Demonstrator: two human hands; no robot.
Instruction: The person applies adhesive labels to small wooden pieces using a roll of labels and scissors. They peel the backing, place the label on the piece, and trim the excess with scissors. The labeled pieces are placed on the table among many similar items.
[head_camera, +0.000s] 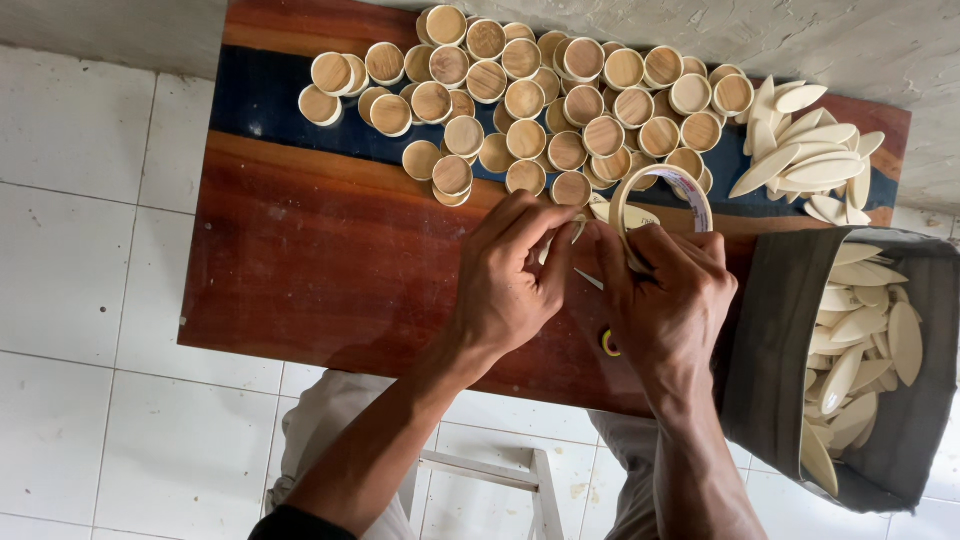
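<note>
My right hand (668, 300) grips a roll of clear tape (661, 190), standing it on edge over the reddish wooden table (310, 260). My left hand (512, 272) sits just left of it, fingertips pinching a small pale leaf-shaped wooden piece (578, 228) near the tape's loose end. A thin strip runs between the two hands. What lies under my palms is hidden.
Many round wooden cups with white rims (530, 95) crowd the table's far side. A pile of pale leaf-shaped pieces (810, 160) lies at the far right. A dark grey bag (780, 340) of the same pieces (860, 330) stands right of the table. White tiled floor (90, 300) surrounds it.
</note>
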